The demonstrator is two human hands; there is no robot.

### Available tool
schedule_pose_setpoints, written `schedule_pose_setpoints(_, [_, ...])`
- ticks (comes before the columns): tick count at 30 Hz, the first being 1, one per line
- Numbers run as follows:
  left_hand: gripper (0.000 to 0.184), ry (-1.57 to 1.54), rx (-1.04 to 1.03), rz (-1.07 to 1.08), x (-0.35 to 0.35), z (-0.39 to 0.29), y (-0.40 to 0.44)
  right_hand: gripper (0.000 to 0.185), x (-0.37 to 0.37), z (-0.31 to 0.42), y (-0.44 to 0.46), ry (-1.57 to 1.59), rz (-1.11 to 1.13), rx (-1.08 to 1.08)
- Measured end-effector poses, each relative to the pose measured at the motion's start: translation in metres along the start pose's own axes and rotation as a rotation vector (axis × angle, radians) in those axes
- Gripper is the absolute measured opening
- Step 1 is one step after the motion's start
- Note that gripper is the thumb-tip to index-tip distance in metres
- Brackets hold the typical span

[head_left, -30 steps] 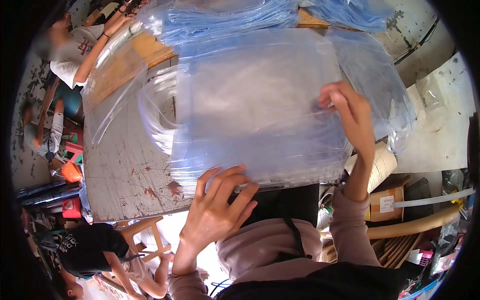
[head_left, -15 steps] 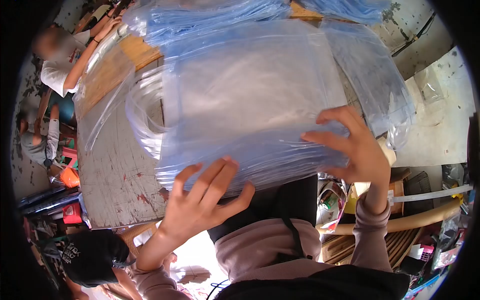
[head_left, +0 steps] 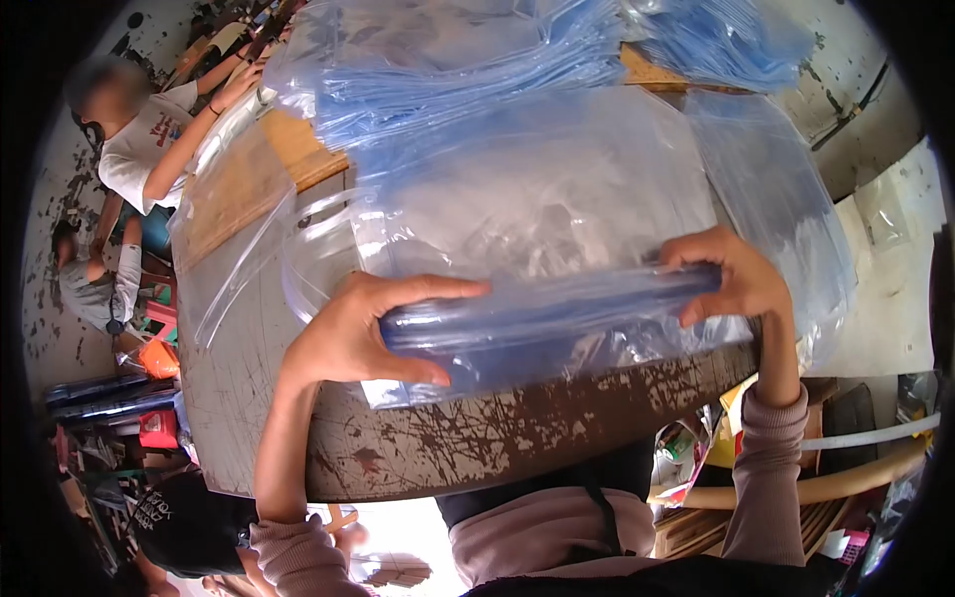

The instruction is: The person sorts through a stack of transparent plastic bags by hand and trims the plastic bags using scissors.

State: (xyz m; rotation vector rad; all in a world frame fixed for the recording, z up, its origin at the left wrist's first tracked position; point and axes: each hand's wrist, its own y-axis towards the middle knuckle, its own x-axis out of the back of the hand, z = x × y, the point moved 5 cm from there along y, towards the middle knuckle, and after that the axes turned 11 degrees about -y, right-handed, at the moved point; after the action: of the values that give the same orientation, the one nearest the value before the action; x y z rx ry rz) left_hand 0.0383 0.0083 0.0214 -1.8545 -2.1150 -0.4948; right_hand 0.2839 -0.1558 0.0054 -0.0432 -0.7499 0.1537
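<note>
A stack of clear, bluish plastic sheets (head_left: 542, 184) lies in front of me on a worn table (head_left: 438, 448). Its near part is bent over into a thick fold (head_left: 557, 310) that runs left to right. My left hand (head_left: 363, 323) is closed round the left end of this fold, thumb on the near side and fingers over the far side. Round the right end, my right hand (head_left: 731, 274) grips in the same way. Below the fold, a loose flap of plastic reaches towards the table's near edge. Whether these are single sheets or bags I cannot tell.
More bluish plastic stacks (head_left: 468, 95) lie at the back, with another plastic piece (head_left: 776, 189) at the right. Coiled clear strips (head_left: 308, 249) sit left of my stack. A person in a white shirt (head_left: 149, 149) works at the far left; a dark-shirted person (head_left: 194, 522) is at lower left.
Both hands have moved from resting on the near edge of the stack to gripping it. That edge is now folded up and away from me, showing the table front.
</note>
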Motion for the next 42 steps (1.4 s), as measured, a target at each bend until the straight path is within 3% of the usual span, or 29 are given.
schedule_pose_setpoints(2, [0.069, -0.065, 0.016, 0.024, -0.001, 0.003, 0.001, 0.039, 0.001, 0.001, -0.001, -0.017, -0.062, 0.098])
schedule_pose_setpoints(13, [0.067, -0.203, -0.065, 0.094, 0.002, 0.016, 0.001, 0.043, -0.001, 0.003, -0.002, 0.024, -0.102, 0.068])
schedule_pose_setpoints(21, [0.065, -0.218, -0.047, 0.103, 0.001, 0.013, 0.001, 0.079, -0.002, 0.004, -0.011, 0.041, -0.208, 0.2])
schedule_pose_setpoints(25, [0.066, -0.217, -0.077, 0.092, 0.002, 0.015, 0.002, 0.079, 0.002, 0.022, -0.029, -0.024, -0.329, 0.072])
schedule_pose_setpoints(27, [0.066, -0.216, -0.075, 0.089, 0.001, 0.016, 0.002, 0.075, 0.01, 0.043, -0.054, -0.346, -0.984, 0.044])
schedule_pose_setpoints(28, [0.065, -0.215, -0.055, 0.071, 0.001, 0.016, 0.001, 0.075, -0.004, 0.053, -0.057, -0.347, -0.986, 0.039])
schedule_pose_setpoints(30, [0.065, -0.221, -0.037, 0.069, 0.002, 0.017, 0.001, 0.064, -0.035, 0.08, -0.082, -0.61, -1.42, -0.054])
schedule_pose_setpoints(32, [0.064, -0.221, -0.012, 0.068, 0.001, 0.015, 0.0, 0.048, -0.072, 0.098, -0.071, -0.762, -1.209, 0.071])
schedule_pose_setpoints(34, [0.062, -0.273, 0.064, 0.055, 0.001, 0.014, 0.0, 0.03, -0.1, 0.111, -0.046, -0.868, -1.191, 0.087])
schedule_pose_setpoints(35, [0.062, -0.268, 0.065, 0.057, 0.001, 0.013, 0.0, 0.03, -0.109, 0.117, -0.037, -0.866, -1.197, 0.086])
schedule_pose_setpoints(37, [0.061, -0.305, 0.085, 0.051, 0.001, 0.015, 0.0, 0.018, -0.119, 0.112, -0.023, -0.962, -1.107, -0.292])
schedule_pose_setpoints(42, [0.059, -0.333, 0.098, 0.067, 0.001, 0.012, 0.001, 0.011, -0.127, 0.102, -0.036, -0.905, -1.176, -0.202])
